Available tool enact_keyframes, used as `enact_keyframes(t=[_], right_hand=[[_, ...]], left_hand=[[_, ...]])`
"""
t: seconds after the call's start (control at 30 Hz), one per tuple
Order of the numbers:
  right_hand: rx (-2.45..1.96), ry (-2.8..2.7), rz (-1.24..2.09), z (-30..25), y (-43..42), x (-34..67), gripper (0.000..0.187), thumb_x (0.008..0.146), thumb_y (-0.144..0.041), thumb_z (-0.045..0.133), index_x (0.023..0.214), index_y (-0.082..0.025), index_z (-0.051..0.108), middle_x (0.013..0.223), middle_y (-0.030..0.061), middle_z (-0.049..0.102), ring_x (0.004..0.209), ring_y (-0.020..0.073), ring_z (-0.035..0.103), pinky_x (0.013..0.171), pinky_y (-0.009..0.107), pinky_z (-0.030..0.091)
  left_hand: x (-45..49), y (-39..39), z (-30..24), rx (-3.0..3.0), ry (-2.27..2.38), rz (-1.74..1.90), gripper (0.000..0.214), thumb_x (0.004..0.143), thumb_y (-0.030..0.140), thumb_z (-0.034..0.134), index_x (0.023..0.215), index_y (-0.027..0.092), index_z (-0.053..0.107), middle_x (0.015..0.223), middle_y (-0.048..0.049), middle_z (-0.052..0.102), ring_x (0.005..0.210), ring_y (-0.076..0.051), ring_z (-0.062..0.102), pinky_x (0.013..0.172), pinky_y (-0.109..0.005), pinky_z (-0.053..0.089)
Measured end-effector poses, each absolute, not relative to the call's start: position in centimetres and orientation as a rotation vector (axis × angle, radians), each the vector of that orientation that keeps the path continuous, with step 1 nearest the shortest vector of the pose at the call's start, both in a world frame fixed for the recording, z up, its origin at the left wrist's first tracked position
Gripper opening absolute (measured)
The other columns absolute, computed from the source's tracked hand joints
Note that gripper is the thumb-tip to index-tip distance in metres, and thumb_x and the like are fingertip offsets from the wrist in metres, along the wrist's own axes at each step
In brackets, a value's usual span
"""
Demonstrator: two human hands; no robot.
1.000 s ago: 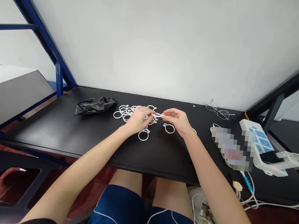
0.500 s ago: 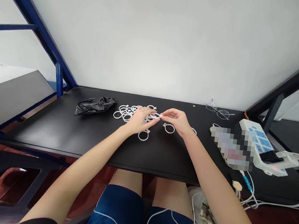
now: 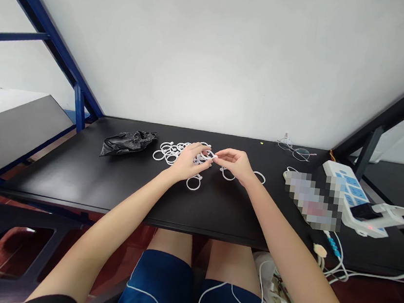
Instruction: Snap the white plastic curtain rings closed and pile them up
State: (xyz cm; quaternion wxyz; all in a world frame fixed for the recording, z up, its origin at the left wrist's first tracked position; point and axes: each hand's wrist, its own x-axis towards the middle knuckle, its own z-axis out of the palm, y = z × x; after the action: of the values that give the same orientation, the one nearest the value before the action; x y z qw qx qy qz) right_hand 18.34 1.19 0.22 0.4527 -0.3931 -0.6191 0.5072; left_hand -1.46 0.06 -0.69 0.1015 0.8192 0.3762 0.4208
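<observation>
Over a black table [image 3: 81, 176], my left hand [image 3: 186, 162] and my right hand [image 3: 233, 164] meet fingertip to fingertip, both pinching one white plastic ring [image 3: 209, 155] held between them. A pile of several white rings [image 3: 172, 151] lies just left of and behind my left hand. One loose ring [image 3: 193, 184] rests in front of my left hand. Two more rings [image 3: 258, 177] lie beside and under my right hand.
A crumpled black plastic bag [image 3: 128, 142] sits left of the ring pile. Glasses [image 3: 297, 152] lie at the back right by the wall. A white power strip [image 3: 354, 197] with cables occupies the right end. Blue frame bars rise on the left.
Both hands have drawn slightly left and closer together around the ring. My right hand has shifted off the ring at its right, which now shows more fully.
</observation>
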Motion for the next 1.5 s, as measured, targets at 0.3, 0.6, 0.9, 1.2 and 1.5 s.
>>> enact_keyframes(t=[0.3,0.6,0.9,1.2,1.5], right_hand=[[-0.947,-1.558,1.241,0.19,1.07,18.36,0.032,0.058,-0.043,0.084,0.076,-0.019,0.074,0.081,0.0060,0.074,0.082,0.0235,0.070,0.085,0.041,0.054],[-0.954,-1.551,1.261,-0.25,1.34,18.29,0.030,0.056,-0.040,0.085,0.074,-0.019,0.074,0.081,0.0058,0.075,0.082,0.0239,0.071,0.083,0.041,0.055],[-0.949,-1.597,1.278,-0.06,1.08,18.24,0.030,0.059,-0.039,0.084,0.078,-0.018,0.074,0.079,0.0054,0.074,0.079,0.0216,0.069,0.080,0.038,0.055],[-0.933,-1.598,1.302,0.03,0.96,18.08,0.033,0.058,-0.041,0.084,0.079,-0.019,0.074,0.082,0.0055,0.074,0.082,0.0225,0.070,0.085,0.040,0.054],[-0.929,-1.627,1.295,-0.27,0.93,17.80,0.032,0.059,-0.043,0.083,0.079,-0.019,0.075,0.078,0.0052,0.074,0.080,0.0226,0.070,0.084,0.040,0.054]], left_hand=[[-1.39,0.12,-0.76,2.428,1.108,1.259,0.030,0.087,0.034,0.061,0.112,0.019,0.059,0.092,-0.0068,0.065,0.088,-0.021,0.060,0.086,-0.038,0.047],[-1.24,0.07,-0.75,2.435,1.136,1.241,0.032,0.086,0.041,0.063,0.107,0.018,0.061,0.080,-0.0031,0.063,0.077,-0.018,0.057,0.080,-0.034,0.045],[-1.26,0.15,-0.66,2.397,1.215,1.246,0.018,0.083,0.036,0.063,0.085,0.019,0.059,0.067,0.0007,0.053,0.065,-0.015,0.050,0.069,-0.031,0.042],[-1.19,0.07,-0.60,2.390,1.251,1.206,0.013,0.085,0.032,0.058,0.081,0.019,0.055,0.065,0.0012,0.049,0.063,-0.015,0.047,0.066,-0.029,0.040],[-1.03,-0.13,-0.56,2.405,1.189,1.190,0.009,0.083,0.027,0.058,0.080,0.019,0.057,0.064,0.0021,0.045,0.063,-0.015,0.047,0.066,-0.029,0.040]])
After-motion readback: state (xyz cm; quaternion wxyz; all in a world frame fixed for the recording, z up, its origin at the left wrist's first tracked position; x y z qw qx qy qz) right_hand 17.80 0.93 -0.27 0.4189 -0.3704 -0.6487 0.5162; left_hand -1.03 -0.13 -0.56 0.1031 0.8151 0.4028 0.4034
